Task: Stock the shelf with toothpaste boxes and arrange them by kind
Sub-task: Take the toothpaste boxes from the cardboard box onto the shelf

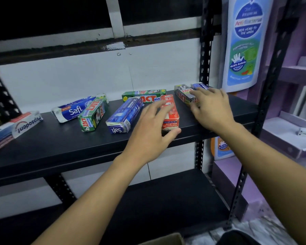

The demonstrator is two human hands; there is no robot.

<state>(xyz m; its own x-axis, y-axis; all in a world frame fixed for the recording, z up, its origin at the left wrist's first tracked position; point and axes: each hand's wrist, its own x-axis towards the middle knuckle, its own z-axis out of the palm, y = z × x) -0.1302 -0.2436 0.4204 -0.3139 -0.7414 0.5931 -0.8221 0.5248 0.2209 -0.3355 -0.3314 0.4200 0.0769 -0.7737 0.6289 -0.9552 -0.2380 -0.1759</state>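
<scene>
Several toothpaste boxes lie scattered on a black shelf (64, 145). My left hand (148, 133) lies over a red box (171, 117), thumb curled round its near end and fingers across its top. My right hand (210, 108) rests with spread fingers on a silver Zact box (183, 95), next to a small blue box (200, 85) at the far right. A blue Safi box (125, 114) lies just left of the red one. Further left are a green Zact box (94, 114), a white-blue Safi box (72, 110) and a Pepsodent box (16, 128). Another green Zact box (143, 95) lies at the back.
A lower black shelf (166, 200) sits beneath. Black perforated uprights (204, 64) frame the rack. A large blue cardboard bottle display (245, 41) stands at the right, with purple shelving (290, 137) beyond. A cardboard box edge (166, 240) shows at the bottom.
</scene>
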